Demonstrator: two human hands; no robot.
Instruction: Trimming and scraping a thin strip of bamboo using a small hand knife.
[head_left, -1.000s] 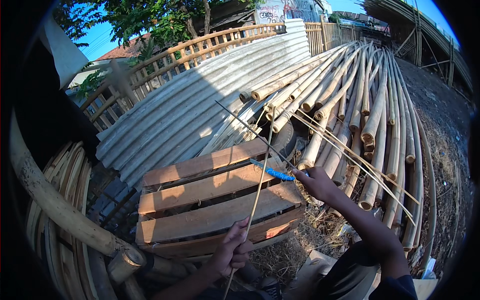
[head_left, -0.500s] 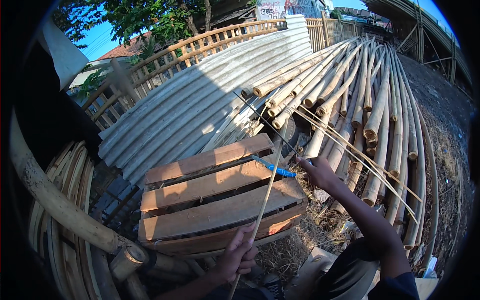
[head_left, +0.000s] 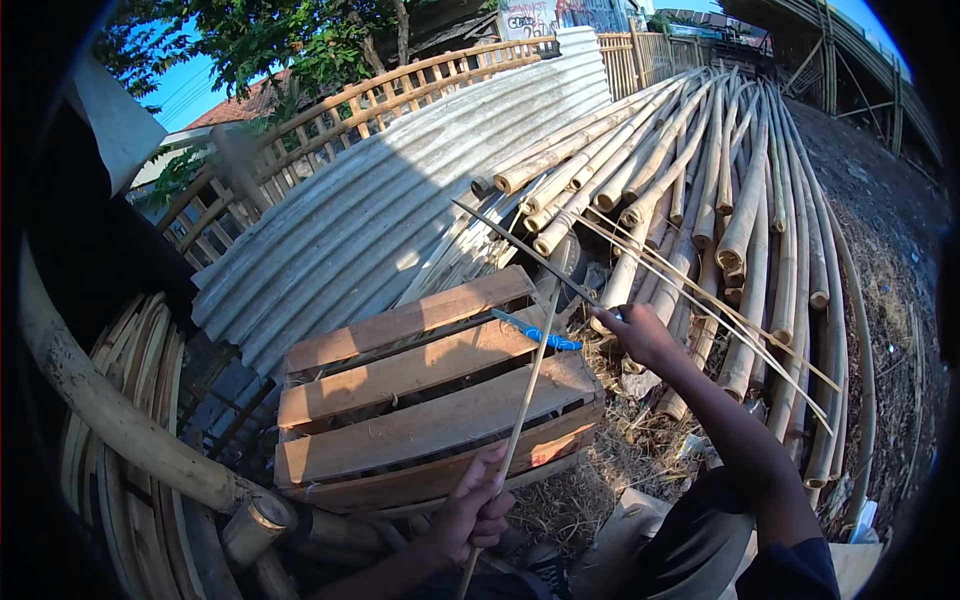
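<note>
My left hand (head_left: 478, 508) is closed around a thin split bamboo strip (head_left: 520, 425), which slants up and away over the wooden slatted crate (head_left: 400, 440). In my right hand (head_left: 640, 336) is a machete with a long, narrow dark blade (head_left: 530, 251). The blade points up and to the left and passes across the far end of the strip; whether they touch I cannot tell. A blue-handled tool (head_left: 560, 341) lies on the crate's right side, partly behind the strip. My fingers cover most of the machete's handle.
Long bamboo poles (head_left: 735, 245) are piled from right of the crate into the distance, with loose thin strips across them. A corrugated sheet (head_left: 340, 235) leans beyond the crate. At left are a thick bamboo rail (head_left: 150, 430) and a bundle of split bamboo (head_left: 135, 370).
The machete has turned, so more of its blade face shows, and my right hand has moved slightly up and right. My left hand keeps its hold. The whole view has shifted slightly.
</note>
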